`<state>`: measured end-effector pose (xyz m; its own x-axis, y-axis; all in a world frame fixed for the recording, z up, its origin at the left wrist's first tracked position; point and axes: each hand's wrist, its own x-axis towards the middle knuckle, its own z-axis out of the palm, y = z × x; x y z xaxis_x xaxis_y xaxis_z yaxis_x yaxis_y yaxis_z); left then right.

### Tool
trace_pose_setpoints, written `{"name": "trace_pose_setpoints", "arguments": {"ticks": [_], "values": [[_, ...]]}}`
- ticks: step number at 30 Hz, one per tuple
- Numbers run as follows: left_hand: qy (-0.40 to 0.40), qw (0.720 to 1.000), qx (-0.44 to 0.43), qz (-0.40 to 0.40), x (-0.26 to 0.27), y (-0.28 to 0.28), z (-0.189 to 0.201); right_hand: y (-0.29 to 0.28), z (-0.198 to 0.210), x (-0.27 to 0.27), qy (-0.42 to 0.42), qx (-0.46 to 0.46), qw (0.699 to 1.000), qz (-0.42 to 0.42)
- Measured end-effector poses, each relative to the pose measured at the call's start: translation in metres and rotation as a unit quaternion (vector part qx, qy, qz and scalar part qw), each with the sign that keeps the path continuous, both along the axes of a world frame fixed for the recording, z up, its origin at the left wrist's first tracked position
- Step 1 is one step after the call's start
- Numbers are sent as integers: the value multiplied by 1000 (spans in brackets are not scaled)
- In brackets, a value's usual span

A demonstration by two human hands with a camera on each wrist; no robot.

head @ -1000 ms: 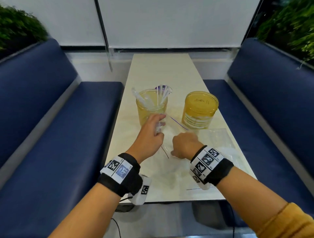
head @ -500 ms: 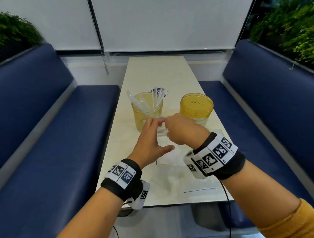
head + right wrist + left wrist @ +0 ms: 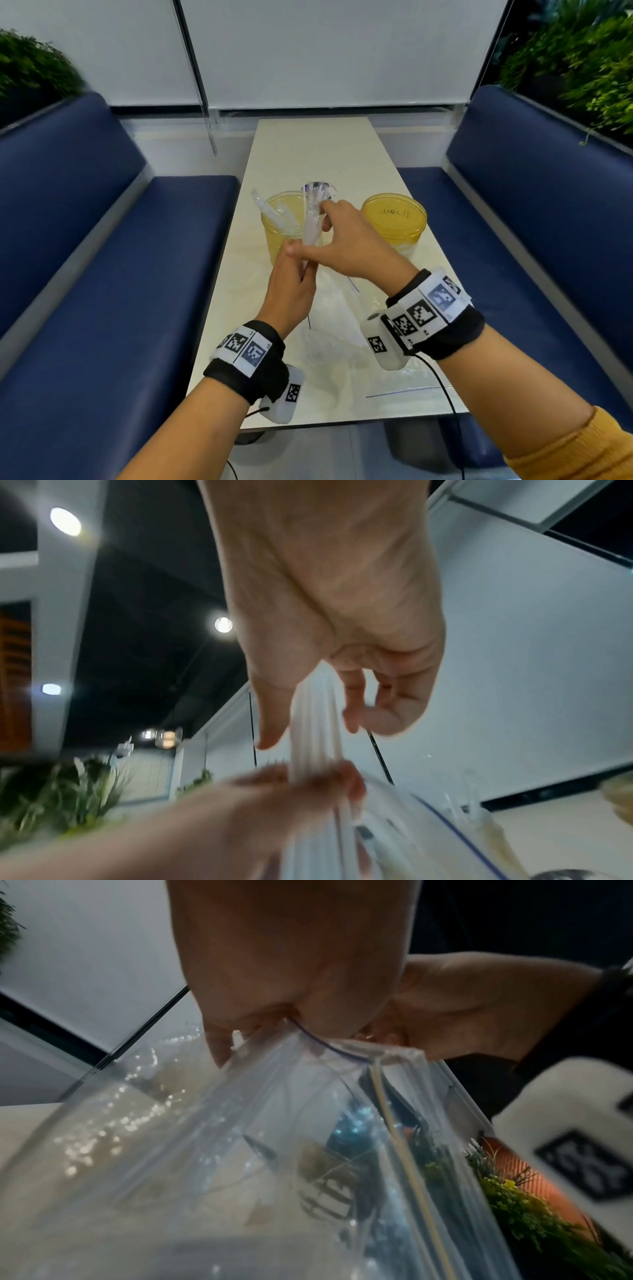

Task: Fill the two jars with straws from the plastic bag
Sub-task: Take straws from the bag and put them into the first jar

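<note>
Two yellow-tinted jars stand on the cream table [image 3: 318, 150]. The left jar [image 3: 284, 236] holds several wrapped straws; the right jar [image 3: 394, 219] shows none. A clear plastic bag [image 3: 329, 329] with a blue zip line lies in front of them, its mouth lifted. My left hand [image 3: 291, 284] pinches the bag's mouth [image 3: 329, 1047]. My right hand [image 3: 346, 240] grips a bundle of white wrapped straws [image 3: 312, 229], [image 3: 316, 729] that rises out of the bag just in front of the left jar.
Blue padded benches [image 3: 102, 274] run along both sides of the narrow table. White roller blinds [image 3: 308, 51] hang behind it, with green plants [image 3: 582, 68] at both upper corners. Cables hang off the near table edge [image 3: 342, 423].
My right hand rose from the bag on the table to the left hand, took hold of a straw bundle and drew it upward. The left hand has lifted the bag's mouth.
</note>
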<state>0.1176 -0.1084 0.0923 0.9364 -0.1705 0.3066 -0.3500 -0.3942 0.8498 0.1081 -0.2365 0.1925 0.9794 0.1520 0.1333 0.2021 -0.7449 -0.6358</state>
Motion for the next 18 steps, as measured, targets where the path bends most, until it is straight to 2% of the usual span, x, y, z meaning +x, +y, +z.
{"name": "trace_pose_setpoints", "arguments": {"ticks": [3, 8, 13, 18], "values": [[8, 1000, -13, -11, 0, 2, 4, 6, -14, 0, -29, -4, 999, 26], [26, 999, -23, -5, -4, 9, 8, 16, -21, 4, -84, -21, 996, 18], [47, 998, 13, 37, -7, 21, 6, 16, 30, 21, -128, 18, 990, 50], [45, 997, -7, 68, -10, 39, 3, 4, 89, 62, -198, 63, 978, 30]]}}
